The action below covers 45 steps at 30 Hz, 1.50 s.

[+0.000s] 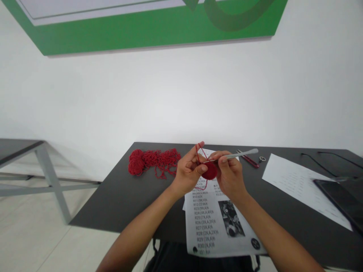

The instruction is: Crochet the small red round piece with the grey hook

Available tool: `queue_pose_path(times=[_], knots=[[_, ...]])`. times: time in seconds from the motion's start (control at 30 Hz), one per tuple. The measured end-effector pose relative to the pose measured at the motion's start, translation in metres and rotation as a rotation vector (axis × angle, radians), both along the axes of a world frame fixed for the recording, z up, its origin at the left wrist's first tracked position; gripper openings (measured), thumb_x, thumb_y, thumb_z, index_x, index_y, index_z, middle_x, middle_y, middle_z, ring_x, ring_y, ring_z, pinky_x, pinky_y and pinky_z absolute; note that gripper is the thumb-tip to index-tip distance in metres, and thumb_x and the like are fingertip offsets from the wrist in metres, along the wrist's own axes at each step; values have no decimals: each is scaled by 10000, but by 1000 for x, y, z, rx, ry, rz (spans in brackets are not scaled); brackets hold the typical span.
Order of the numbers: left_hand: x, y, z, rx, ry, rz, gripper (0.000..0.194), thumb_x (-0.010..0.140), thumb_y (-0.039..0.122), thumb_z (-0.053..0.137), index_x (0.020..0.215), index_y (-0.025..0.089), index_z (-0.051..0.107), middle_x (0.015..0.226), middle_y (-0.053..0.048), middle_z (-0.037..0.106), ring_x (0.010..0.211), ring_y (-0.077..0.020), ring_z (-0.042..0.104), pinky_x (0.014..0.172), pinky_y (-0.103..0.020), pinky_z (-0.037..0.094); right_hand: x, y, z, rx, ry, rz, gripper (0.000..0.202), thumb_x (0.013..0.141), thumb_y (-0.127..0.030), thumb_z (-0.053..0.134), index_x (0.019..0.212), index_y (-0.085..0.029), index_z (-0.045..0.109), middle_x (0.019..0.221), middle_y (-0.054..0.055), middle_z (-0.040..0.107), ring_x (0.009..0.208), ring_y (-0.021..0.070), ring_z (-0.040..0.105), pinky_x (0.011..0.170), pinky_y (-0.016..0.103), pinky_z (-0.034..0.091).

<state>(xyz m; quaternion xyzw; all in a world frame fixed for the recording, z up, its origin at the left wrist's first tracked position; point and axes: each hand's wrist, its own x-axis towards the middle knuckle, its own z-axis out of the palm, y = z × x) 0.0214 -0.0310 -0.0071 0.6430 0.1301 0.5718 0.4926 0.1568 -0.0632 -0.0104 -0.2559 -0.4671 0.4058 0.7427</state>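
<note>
Between my hands is a small round red crochet piece (209, 171). My left hand (189, 169) pinches its left edge with the thumb, while the raised index finger carries a loop of red yarn (197, 151). In my right hand (229, 172) is a crochet hook (244, 153) with a pale grey handle slanting up to the right; its tip meets the top edge of the piece. A short red yarn tail hangs below the work. Under my hands lies a printed pattern sheet (202, 226) with rows of stitch counts and a photo.
To the left on the dark table (136, 200) sit a ball of red yarn (136, 162) and loose tangled strands. Dark red snips (250, 160), a small ring (262, 159), another paper (297, 189), eyeglasses (337, 174) and a phone (338, 200) lie to the right. A wall stands behind.
</note>
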Motion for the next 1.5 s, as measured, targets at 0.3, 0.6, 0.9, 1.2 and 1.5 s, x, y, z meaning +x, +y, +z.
queue_pose_path(times=[0.3,0.6,0.9,1.2,1.5], knots=[[-2,1,-1,-19,38,-11,736,813,431,804,1460,209,535,724,16,605,526,-54,383,449,-183,267,6,1,2,12,-30,26,268,919,-501,665,841,-245,655,820,-2,665,757,145,612,714,288,496],[-3,4,0,25,14,9,652,831,382,796,1420,200,582,721,3,634,565,-68,474,469,-170,309,9,3,-1,10,-82,-14,273,921,-513,653,861,-247,632,836,6,670,762,159,630,721,308,520],[-1,13,-3,15,36,26,663,819,404,797,1418,210,588,715,-5,657,567,-91,503,489,-202,359,13,8,-5,-4,-155,-67,255,936,-486,643,876,-238,638,852,14,708,762,163,653,714,314,518],[-2,19,-5,42,55,34,640,841,384,779,1424,213,578,719,6,639,555,-75,481,473,-189,336,14,9,-1,29,-243,-145,267,945,-485,628,866,-230,631,812,9,721,658,143,604,631,304,485],[0,20,-6,82,73,94,634,842,383,781,1412,191,582,706,15,629,576,-86,501,503,-206,383,12,9,0,11,-301,-189,298,936,-514,626,856,-227,619,813,18,725,651,144,603,611,304,494]])
